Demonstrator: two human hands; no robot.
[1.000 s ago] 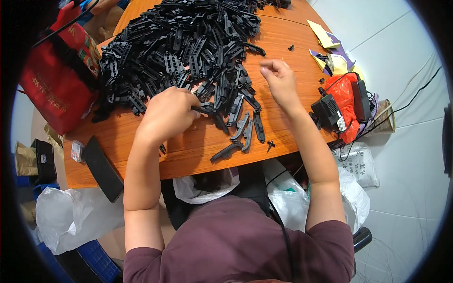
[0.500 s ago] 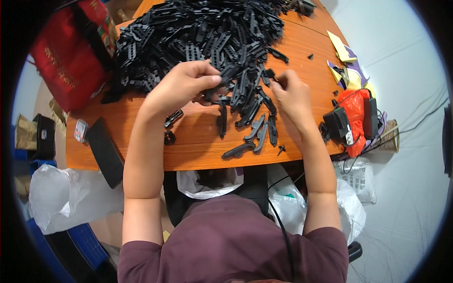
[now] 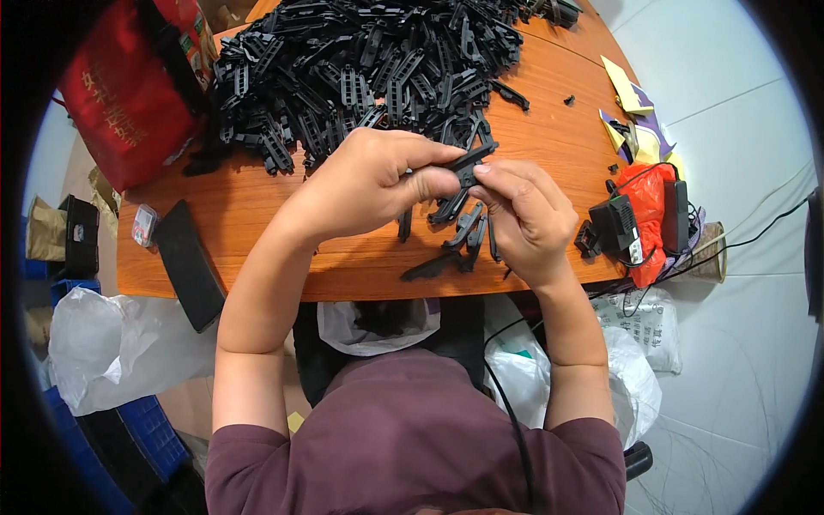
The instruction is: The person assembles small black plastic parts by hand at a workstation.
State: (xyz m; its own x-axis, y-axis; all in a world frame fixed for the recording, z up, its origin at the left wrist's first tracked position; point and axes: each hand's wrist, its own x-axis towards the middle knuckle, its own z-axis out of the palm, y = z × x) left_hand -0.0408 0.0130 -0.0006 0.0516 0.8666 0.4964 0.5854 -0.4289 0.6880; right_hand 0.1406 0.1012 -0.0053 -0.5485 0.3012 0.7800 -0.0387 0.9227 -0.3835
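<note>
Between the finger and thumb of my left hand (image 3: 386,180) is a narrow black plastic piece (image 3: 476,156), tilted up to the right. My right hand (image 3: 528,215) is closed in a pinch against its lower side; whether a separate small part sits in that pinch is hidden by the fingers. Both hands meet above the wooden table (image 3: 360,249). Beyond them spreads a large pile of similar black plastic pieces (image 3: 369,69). Several loose pieces, among them a long dark strip (image 3: 431,266), lie below my hands near the front edge.
At the left are a red bag (image 3: 116,107) and a black slab (image 3: 187,266) jutting over the table edge. On the right, black adapters (image 3: 612,225) and a red plastic bag (image 3: 650,206) lie with cables. An open white bag (image 3: 343,335) is below the front edge.
My hands were apart and have come together, the left moving right and the right moving nearer to me. The black plastic piece now shows clearly between them.
</note>
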